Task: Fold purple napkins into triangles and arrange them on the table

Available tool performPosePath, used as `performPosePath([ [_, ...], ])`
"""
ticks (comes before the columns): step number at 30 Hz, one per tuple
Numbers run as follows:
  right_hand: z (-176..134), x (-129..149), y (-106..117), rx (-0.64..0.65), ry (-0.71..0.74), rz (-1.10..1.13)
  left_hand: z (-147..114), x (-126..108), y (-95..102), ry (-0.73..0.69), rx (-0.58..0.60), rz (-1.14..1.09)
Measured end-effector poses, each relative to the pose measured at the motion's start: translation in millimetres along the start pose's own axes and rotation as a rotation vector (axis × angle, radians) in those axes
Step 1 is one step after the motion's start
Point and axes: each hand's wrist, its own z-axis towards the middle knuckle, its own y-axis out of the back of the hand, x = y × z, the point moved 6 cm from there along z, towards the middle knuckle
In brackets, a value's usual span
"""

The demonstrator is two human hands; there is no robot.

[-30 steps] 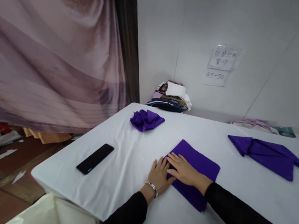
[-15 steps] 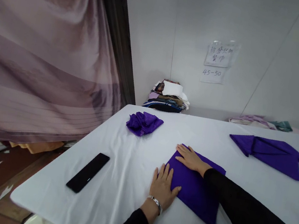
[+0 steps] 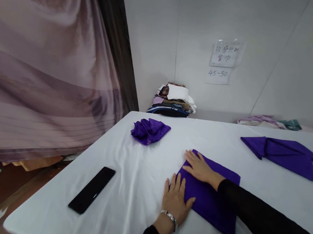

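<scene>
A purple cloth napkin (image 3: 213, 199), folded into a flat four-sided shape, lies on the white-covered table in front of me. My left hand (image 3: 176, 201), with a silver bracelet at the wrist, rests flat along the napkin's near left edge, fingers spread. Farther up, my right hand (image 3: 199, 168) lies flat over the far left corner, its fingers stretched out. Both palms face down, and neither hand grips anything. The black right sleeve crosses above the napkin and hides part of its right side.
A bunched purple napkin (image 3: 149, 131) sits at the back left, and a folded purple napkin (image 3: 283, 154) at the back right. A black phone (image 3: 92, 190) lies near the left edge of the table (image 3: 46, 210). Behind stand stacked cloths (image 3: 174, 101); a pink curtain (image 3: 40, 56) hangs left.
The camera view has shifted and tilted slightly. Both hands remain flat on the napkin at its left edge, with little visible movement against it.
</scene>
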Motion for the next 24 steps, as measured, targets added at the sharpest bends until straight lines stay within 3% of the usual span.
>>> performPosePath([
  [3,-14,30,-12,0.06,0.169,0.061,1,0,-1.6,0.004,0.013,-0.012],
  [5,-14,30,-14,0.088,0.174,0.081,1,0,-1.7,0.007,0.019,-0.025],
  [12,20,-22,-3,0.038,-0.019,0.004,2,1,-1.2,0.021,0.038,-0.071],
  [17,30,-37,1,0.05,-0.171,-0.047,1,1,-0.4,0.018,0.019,-0.067],
  [20,20,-23,3,0.024,-0.174,-0.05,1,1,-0.9,0.015,0.01,-0.068],
  [24,-8,17,-4,0.025,0.03,0.017,2,1,-2.8,0.005,0.019,-0.049],
])
